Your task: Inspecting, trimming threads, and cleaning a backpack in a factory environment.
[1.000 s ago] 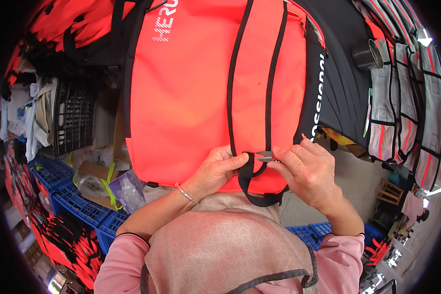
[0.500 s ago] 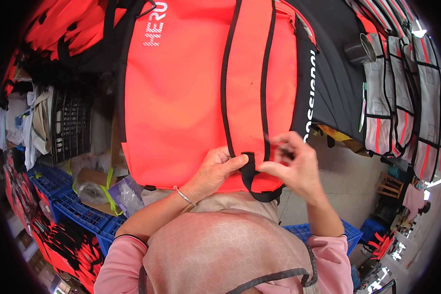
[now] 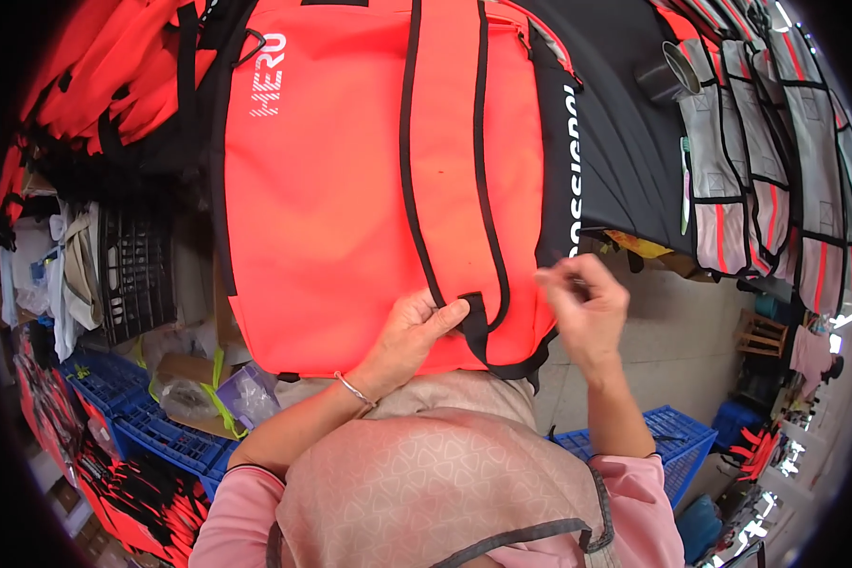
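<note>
Lower centre of the frame: a beige apron with dark edging, a pink sleeve at its left. Just above, the left hand, its thumb and fingers clamped on black webbing at the bottom of a padded strap. Thin bracelet on that wrist. The right hand is well apart from the left, raised at the bag's lower right edge, fingers curled on a small dark object; too blurred to identify. Contact with the bag: cannot tell.

The bag, bright red with black sides, fills the centre and upper centre. Strap, red with black edging, runs down its right half.

Further out: black-covered tabletop, upper right. Blue crates at lower left, near an open carton with clear plastic; black crate above these. Upper left, heaped red pieces. Right edge, hanging grey straps. Beyond, a wooden stool on the floor.
</note>
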Demonstrator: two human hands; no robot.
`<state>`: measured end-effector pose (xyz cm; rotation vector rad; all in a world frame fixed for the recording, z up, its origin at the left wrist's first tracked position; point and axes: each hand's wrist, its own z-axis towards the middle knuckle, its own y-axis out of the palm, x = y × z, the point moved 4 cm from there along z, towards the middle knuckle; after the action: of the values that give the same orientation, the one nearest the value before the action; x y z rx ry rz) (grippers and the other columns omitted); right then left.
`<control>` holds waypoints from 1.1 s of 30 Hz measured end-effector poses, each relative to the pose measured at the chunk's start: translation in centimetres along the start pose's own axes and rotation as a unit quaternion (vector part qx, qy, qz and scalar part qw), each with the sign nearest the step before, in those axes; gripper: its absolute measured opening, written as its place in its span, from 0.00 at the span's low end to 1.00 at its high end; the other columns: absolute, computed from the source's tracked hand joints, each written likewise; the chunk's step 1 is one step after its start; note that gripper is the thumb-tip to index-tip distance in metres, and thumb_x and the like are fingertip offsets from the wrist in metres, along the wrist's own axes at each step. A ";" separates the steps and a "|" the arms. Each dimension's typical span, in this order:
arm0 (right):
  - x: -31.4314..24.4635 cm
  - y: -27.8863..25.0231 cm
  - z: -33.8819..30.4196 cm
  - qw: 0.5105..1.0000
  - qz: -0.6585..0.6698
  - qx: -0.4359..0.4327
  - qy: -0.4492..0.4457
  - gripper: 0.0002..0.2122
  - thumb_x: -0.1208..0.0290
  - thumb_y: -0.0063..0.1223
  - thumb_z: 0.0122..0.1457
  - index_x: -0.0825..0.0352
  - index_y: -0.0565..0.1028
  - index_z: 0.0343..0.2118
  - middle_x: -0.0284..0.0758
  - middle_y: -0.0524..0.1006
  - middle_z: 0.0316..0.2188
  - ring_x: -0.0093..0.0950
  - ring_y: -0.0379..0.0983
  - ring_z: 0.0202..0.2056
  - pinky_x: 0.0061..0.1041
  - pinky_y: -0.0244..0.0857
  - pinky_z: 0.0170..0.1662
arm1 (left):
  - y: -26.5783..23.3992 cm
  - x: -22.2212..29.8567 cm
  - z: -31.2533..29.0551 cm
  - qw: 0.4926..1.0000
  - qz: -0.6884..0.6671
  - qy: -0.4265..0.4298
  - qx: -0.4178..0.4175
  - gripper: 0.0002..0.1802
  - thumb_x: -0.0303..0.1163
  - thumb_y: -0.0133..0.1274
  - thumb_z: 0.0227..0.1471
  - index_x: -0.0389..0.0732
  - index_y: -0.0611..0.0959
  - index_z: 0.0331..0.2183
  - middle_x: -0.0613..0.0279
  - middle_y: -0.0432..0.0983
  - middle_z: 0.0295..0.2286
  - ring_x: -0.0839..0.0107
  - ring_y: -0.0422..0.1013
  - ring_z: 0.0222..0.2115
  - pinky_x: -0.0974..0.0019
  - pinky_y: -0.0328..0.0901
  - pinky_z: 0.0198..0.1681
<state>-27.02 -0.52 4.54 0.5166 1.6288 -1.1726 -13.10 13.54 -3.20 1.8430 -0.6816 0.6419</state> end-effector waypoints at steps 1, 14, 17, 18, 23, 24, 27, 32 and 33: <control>-0.7 1.5 -0.3 0.999 -0.031 -0.022 -0.020 0.10 0.74 0.68 0.51 0.68 0.76 0.32 0.22 0.72 0.23 0.10 0.63 0.24 0.13 0.55 0.24 | 0.0 -0.1 0.0 1.000 0.004 0.000 -0.001 0.14 0.32 0.48 0.63 0.36 0.78 0.48 0.63 0.78 0.43 0.75 0.73 0.43 0.66 0.68 0.48; 1.4 1.5 0.7 0.977 0.088 -0.148 0.128 0.07 0.74 0.58 0.58 0.72 0.77 0.35 0.24 0.72 0.23 0.13 0.64 0.27 0.17 0.60 0.31 | 2.3 7.4 -1.5 0.655 0.692 0.299 0.054 0.21 0.29 0.48 0.54 0.45 0.78 0.51 0.59 0.75 0.47 0.59 0.69 0.51 0.53 0.59 0.59; 0.7 1.8 0.6 0.969 0.155 -0.142 0.133 0.09 0.73 0.59 0.57 0.72 0.76 0.38 0.26 0.73 0.25 0.13 0.65 0.28 0.16 0.61 0.31 | 3.6 7.7 0.0 0.520 0.751 0.408 0.021 0.25 0.22 0.52 0.47 0.49 0.80 0.49 0.63 0.76 0.46 0.62 0.69 0.52 0.44 0.47 0.66; 0.4 1.8 0.5 0.961 0.182 -0.149 0.146 0.11 0.72 0.60 0.57 0.73 0.76 0.39 0.27 0.74 0.26 0.13 0.65 0.28 0.16 0.61 0.32 | 3.1 7.6 1.3 0.496 0.756 0.427 -0.024 0.23 0.27 0.50 0.49 0.49 0.80 0.50 0.64 0.75 0.47 0.63 0.68 0.52 0.43 0.46 0.66; -1.5 -0.1 -0.9 0.993 0.072 -0.084 0.029 0.26 0.65 0.73 0.42 0.70 0.75 0.44 0.34 0.75 0.41 0.19 0.71 0.31 0.18 0.66 0.32 | 2.0 9.5 4.8 0.646 0.662 0.370 -0.087 0.20 0.22 0.53 0.43 0.44 0.82 0.41 0.63 0.78 0.35 0.61 0.73 0.40 0.54 0.64 0.51; -2.8 -0.2 -0.7 0.994 0.032 -0.065 -0.076 0.27 0.67 0.74 0.41 0.69 0.75 0.45 0.36 0.76 0.42 0.22 0.73 0.33 0.20 0.67 0.33 | 2.1 9.6 5.1 0.648 0.649 0.390 -0.076 0.20 0.18 0.54 0.41 0.42 0.81 0.40 0.61 0.77 0.31 0.60 0.73 0.35 0.58 0.66 0.41; -4.9 0.3 0.5 0.978 -0.044 0.007 -0.202 0.24 0.72 0.75 0.40 0.69 0.76 0.41 0.41 0.78 0.38 0.27 0.77 0.33 0.24 0.69 0.32 | 2.4 10.0 5.9 0.734 0.588 0.338 -0.041 0.17 0.20 0.55 0.45 0.40 0.81 0.40 0.57 0.76 0.31 0.55 0.73 0.35 0.59 0.67 0.39; -3.1 2.4 8.5 0.997 0.049 -0.062 -0.023 0.10 0.73 0.66 0.50 0.72 0.76 0.32 0.33 0.76 0.24 0.20 0.71 0.25 0.22 0.66 0.30 | 0.5 9.4 6.3 0.878 0.440 0.181 -0.054 0.13 0.27 0.55 0.56 0.37 0.79 0.44 0.60 0.78 0.33 0.68 0.74 0.35 0.64 0.68 0.41; -2.3 3.2 9.8 0.989 0.096 -0.112 0.035 0.10 0.73 0.66 0.51 0.72 0.76 0.31 0.31 0.76 0.23 0.19 0.69 0.26 0.22 0.65 0.31 | 0.0 9.1 6.4 0.923 0.362 0.118 -0.063 0.14 0.30 0.54 0.59 0.36 0.79 0.45 0.62 0.79 0.35 0.74 0.74 0.36 0.67 0.68 0.42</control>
<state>-18.90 -7.27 5.13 0.5599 1.7044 -0.8269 -5.99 6.06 1.07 1.3322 -1.2194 1.2427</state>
